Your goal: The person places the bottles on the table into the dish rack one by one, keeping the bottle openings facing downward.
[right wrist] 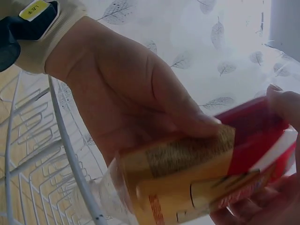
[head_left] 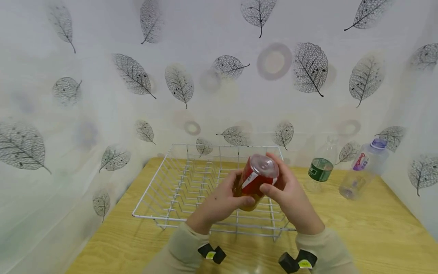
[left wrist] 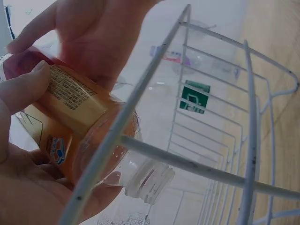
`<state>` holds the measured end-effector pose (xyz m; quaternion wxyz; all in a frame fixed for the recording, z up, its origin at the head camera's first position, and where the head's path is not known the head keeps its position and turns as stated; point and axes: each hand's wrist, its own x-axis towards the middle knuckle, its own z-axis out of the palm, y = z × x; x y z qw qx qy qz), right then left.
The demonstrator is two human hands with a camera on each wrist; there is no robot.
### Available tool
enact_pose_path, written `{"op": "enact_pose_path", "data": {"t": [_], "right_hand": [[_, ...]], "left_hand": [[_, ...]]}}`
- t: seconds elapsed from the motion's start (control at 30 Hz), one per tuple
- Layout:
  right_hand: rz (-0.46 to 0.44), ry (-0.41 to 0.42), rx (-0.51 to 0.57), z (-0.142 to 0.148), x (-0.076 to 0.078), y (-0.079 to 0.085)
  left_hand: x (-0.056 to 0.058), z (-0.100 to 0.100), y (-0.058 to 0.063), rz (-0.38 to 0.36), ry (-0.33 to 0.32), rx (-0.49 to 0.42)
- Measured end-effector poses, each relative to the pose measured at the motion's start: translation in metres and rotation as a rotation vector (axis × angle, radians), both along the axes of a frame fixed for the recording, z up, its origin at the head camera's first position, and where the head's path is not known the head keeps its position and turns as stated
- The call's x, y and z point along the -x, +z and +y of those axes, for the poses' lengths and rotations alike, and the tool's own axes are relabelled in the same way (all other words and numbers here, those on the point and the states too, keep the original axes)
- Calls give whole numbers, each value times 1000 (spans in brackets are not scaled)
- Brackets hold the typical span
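Observation:
A clear plastic bottle (head_left: pixel 260 175) with a red and orange-yellow label is held base up and tilted. Its threaded neck (left wrist: pixel 150 180), with no cap showing, points down. My left hand (head_left: pixel 220 199) grips the label area from the left, thumb across the front. On the other side my right hand (head_left: pixel 289 194) holds the red end near the base, its thumb on the label. Below both hands stands a white wire rack (head_left: pixel 167 219), whose bars cross in front of the bottle in the left wrist view.
Right of the rack are a clear bottle with a green label (head_left: pixel 321 169) and a larger clear bottle with a purple neck (head_left: pixel 362 171). All stand on a wood-grain table (head_left: pixel 362 232). A leaf-patterned curtain (head_left: pixel 212 102) surrounds the back and sides.

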<state>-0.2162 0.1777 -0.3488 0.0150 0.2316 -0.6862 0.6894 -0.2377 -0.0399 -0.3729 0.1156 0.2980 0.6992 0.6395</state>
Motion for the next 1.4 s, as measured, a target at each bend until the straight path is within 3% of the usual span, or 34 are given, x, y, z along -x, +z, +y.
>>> {"op": "enact_pose_path", "data": {"t": [0.23,0.53,0.63,0.87,1.07,1.4], "right_hand": [[27,-57,-80,-5,-2,2],[50,-67,-133,-4,0,-2],[34,-72,-134,-5,0,-3],[-5,-76,-127,-3,1,-3],[-38,-109,-151,-3,1,-3],[-77,-113,-174,-1,6,-7]], "left_hand": [[-2,8,-3,14,10,23],[-5,4,-3,155,62,209],[-6,-2,-2,195,109,295],[-10,-34,0,222,224,493],[-13,-69,-2,301,299,616],[-7,-119,-4,433,457,794]]}}
